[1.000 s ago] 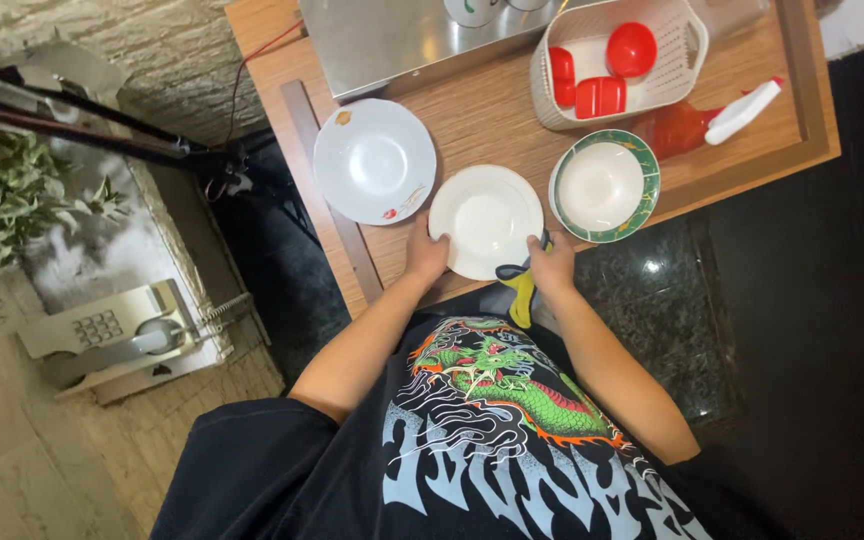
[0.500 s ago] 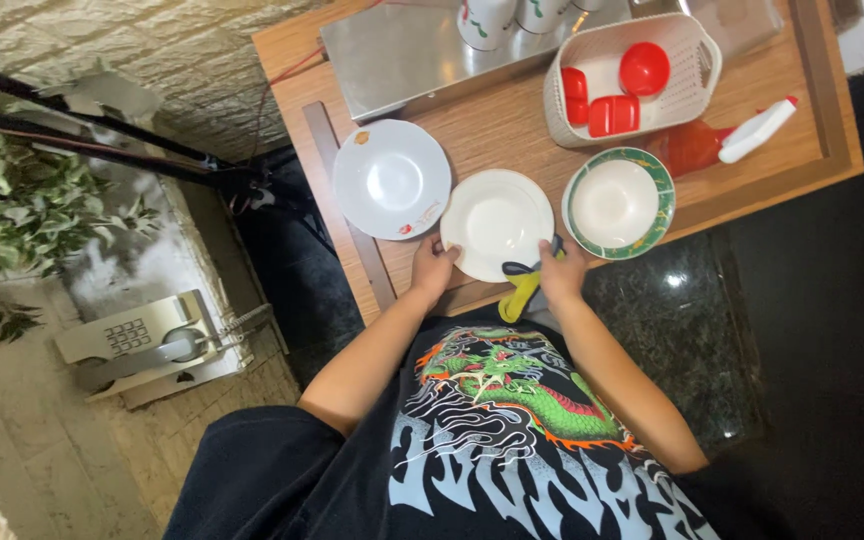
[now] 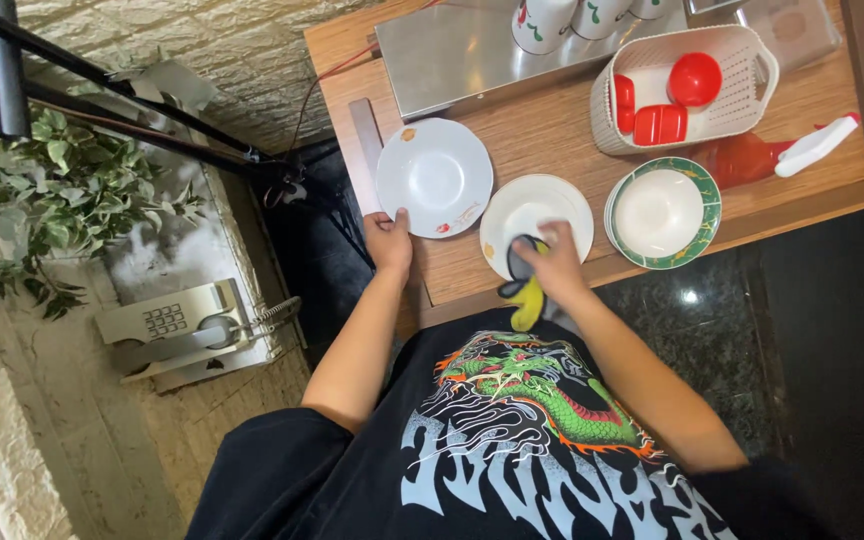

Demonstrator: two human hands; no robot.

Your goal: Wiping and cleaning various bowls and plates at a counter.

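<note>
as seen, plate (image 3: 536,222) under right hand (image 3: 549,264)

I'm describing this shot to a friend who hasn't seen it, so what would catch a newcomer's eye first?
Probably the three white dishes in a row on the wooden table: the left hand touches the rim of the left plate, while the right hand presses a yellow and dark cloth on the middle plate. Next comes the green-rimmed bowl at the right, and behind it a white basket of bright red cups.
</note>
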